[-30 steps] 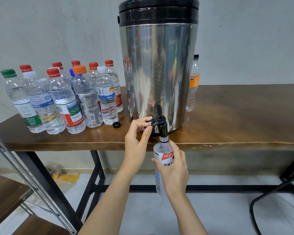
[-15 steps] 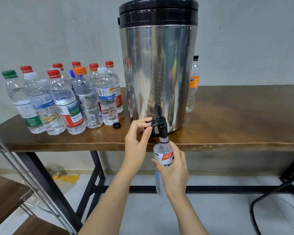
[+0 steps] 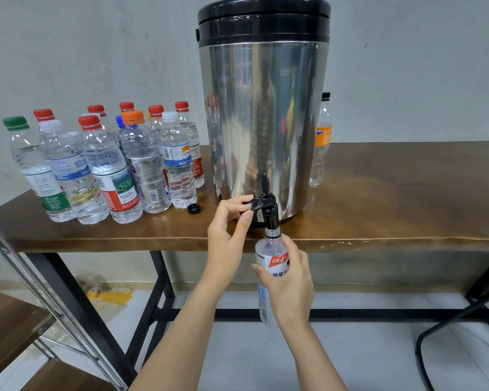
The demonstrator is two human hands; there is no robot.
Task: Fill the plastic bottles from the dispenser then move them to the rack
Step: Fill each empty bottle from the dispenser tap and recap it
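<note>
A tall steel dispenser (image 3: 263, 117) with a black lid stands on the wooden table (image 3: 393, 198). Its black tap (image 3: 267, 206) juts over the table's front edge. My left hand (image 3: 232, 235) pinches the tap lever between thumb and fingers. My right hand (image 3: 290, 280) grips a clear plastic bottle (image 3: 270, 251) with a white and red label, held upright with its open mouth right under the spout. Much of the bottle's body is hidden by my fingers.
Several capped water bottles (image 3: 105, 167) stand in a cluster at the table's left. A loose black cap (image 3: 194, 208) lies near them. An orange-labelled bottle (image 3: 321, 142) stands behind the dispenser's right side. A metal rack with wooden shelves (image 3: 14, 320) is at lower left.
</note>
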